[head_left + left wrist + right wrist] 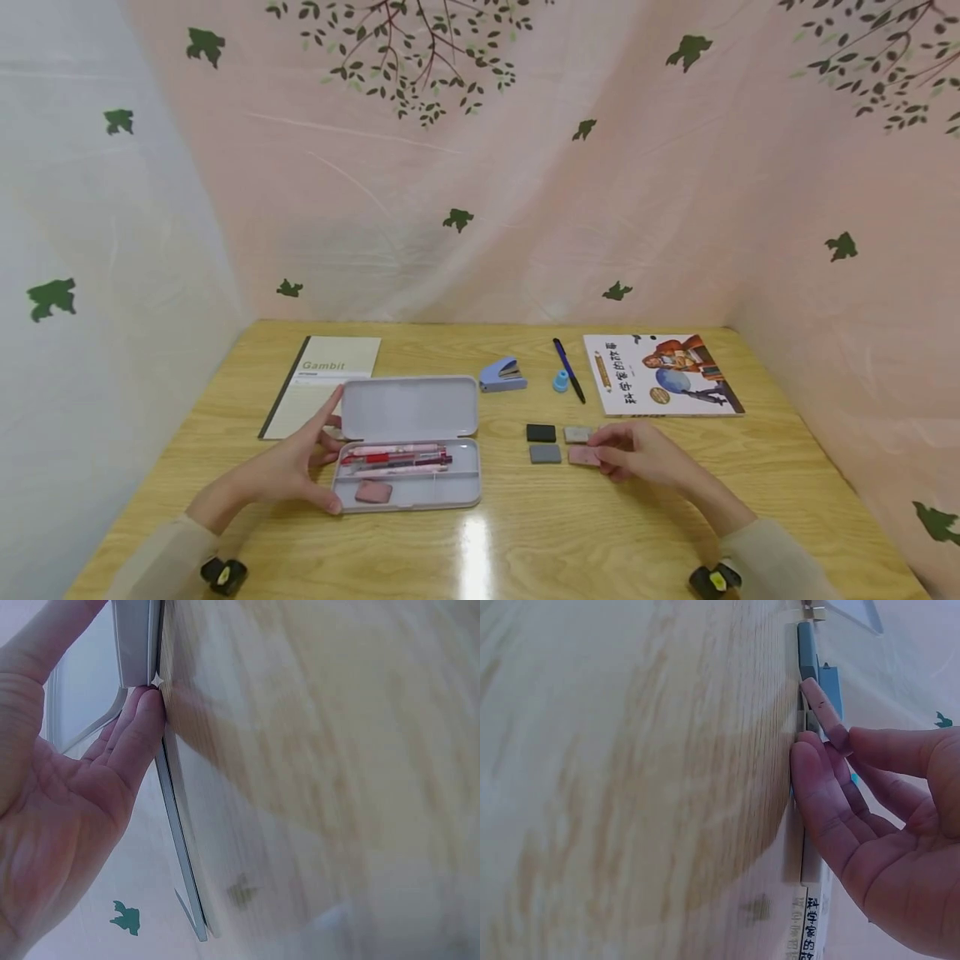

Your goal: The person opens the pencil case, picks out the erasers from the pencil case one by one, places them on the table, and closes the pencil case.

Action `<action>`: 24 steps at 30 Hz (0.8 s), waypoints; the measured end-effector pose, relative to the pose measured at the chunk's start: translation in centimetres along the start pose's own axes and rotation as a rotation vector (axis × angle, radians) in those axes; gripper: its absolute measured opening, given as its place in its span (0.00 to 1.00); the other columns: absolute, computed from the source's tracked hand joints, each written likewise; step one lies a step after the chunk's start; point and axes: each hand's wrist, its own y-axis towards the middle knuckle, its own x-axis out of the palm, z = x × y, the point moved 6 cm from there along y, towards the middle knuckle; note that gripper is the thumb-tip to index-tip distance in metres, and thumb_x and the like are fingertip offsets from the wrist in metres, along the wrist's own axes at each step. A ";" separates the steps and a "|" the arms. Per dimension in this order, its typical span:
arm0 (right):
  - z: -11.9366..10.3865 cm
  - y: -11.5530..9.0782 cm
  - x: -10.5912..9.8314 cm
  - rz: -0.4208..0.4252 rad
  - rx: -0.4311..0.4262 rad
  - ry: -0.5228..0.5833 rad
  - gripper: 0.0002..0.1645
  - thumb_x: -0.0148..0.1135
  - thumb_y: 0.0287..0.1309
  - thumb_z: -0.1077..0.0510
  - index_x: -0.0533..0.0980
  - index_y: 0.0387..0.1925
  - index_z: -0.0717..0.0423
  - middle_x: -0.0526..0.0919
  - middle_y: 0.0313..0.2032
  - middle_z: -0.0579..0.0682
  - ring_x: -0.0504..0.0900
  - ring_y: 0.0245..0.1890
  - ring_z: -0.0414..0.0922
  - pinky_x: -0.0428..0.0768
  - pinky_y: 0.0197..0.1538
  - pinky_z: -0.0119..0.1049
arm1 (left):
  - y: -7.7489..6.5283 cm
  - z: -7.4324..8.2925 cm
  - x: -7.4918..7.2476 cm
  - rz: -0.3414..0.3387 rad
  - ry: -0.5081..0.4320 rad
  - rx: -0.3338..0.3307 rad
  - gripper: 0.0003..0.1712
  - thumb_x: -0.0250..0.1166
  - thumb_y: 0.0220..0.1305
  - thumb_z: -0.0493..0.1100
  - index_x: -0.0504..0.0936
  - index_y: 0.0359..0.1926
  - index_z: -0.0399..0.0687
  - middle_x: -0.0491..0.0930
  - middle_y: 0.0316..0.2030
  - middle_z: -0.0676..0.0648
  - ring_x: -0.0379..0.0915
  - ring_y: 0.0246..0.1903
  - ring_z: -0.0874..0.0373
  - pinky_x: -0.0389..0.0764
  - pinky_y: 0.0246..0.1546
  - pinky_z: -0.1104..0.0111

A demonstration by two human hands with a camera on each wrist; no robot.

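An open white pencil case (457,492) lies with its lid (408,407) folded back. My left hand (300,462) holds it by the left side, thumb at the front corner and index finger up at the lid. Inside are several pink and red pens (393,457) and a pink eraser (373,492). Between thumb and fingers, my right hand (648,454) pinches another pink eraser (582,455). That eraser tilts up in the right wrist view. Beside it are a black eraser (541,432), a grey eraser (545,454) and a whitish eraser (577,434).
A notebook (337,358) lies behind the case at left, partly under the lid. Farther back are a blue stapler (502,375), a small light-blue object (561,381) and a dark pen (569,371). An illustrated book (663,375) lies at back right.
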 end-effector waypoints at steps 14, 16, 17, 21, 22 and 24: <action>0.2 -0.1 0.0 0.054 0.033 0.014 0.17 0.63 0.69 0.61 0.77 0.55 0.68 0.81 0.41 0.56 0.83 0.35 0.49 0.88 0.33 0.40 | 0.1 0.1 0.0 -0.001 0.017 -0.005 0.83 0.84 0.46 0.49 0.23 0.80 0.66 0.57 0.67 0.36 0.70 0.56 0.48 0.74 0.64 0.54; 0.3 -0.1 -0.1 0.069 0.044 0.009 0.17 0.63 0.68 0.62 0.78 0.54 0.67 0.80 0.43 0.56 0.83 0.35 0.49 0.89 0.33 0.40 | 0.1 0.1 0.0 -0.002 0.017 -0.005 0.83 0.84 0.46 0.49 0.23 0.80 0.65 0.57 0.67 0.36 0.70 0.56 0.48 0.74 0.64 0.54; 0.4 -0.1 -0.2 0.075 0.050 0.005 0.17 0.64 0.68 0.62 0.78 0.54 0.66 0.80 0.44 0.56 0.83 0.36 0.49 0.89 0.34 0.40 | 0.1 0.1 0.0 -0.004 0.017 -0.005 0.83 0.84 0.46 0.49 0.23 0.80 0.65 0.57 0.67 0.36 0.70 0.55 0.48 0.74 0.64 0.54; 0.2 -0.1 -0.3 0.089 0.068 -0.007 0.17 0.64 0.68 0.61 0.78 0.54 0.64 0.80 0.45 0.56 0.82 0.37 0.49 0.88 0.33 0.39 | 0.2 0.3 0.0 -0.011 0.010 0.003 0.83 0.84 0.46 0.49 0.23 0.80 0.63 0.57 0.67 0.35 0.70 0.55 0.47 0.74 0.64 0.54; 0.1 -0.1 -0.3 0.091 0.066 -0.014 0.17 0.64 0.68 0.60 0.78 0.54 0.64 0.80 0.45 0.56 0.82 0.36 0.49 0.87 0.32 0.38 | 0.2 0.3 -0.1 -0.011 0.007 0.007 0.83 0.84 0.46 0.48 0.23 0.80 0.63 0.57 0.67 0.35 0.70 0.55 0.47 0.74 0.63 0.54; -0.3 0.0 -0.4 0.090 0.055 -0.024 0.17 0.64 0.69 0.59 0.79 0.55 0.64 0.80 0.44 0.56 0.81 0.35 0.49 0.85 0.30 0.36 | 0.2 0.3 -0.1 -0.012 0.003 0.010 0.83 0.84 0.46 0.48 0.23 0.80 0.63 0.57 0.67 0.35 0.70 0.56 0.46 0.74 0.63 0.54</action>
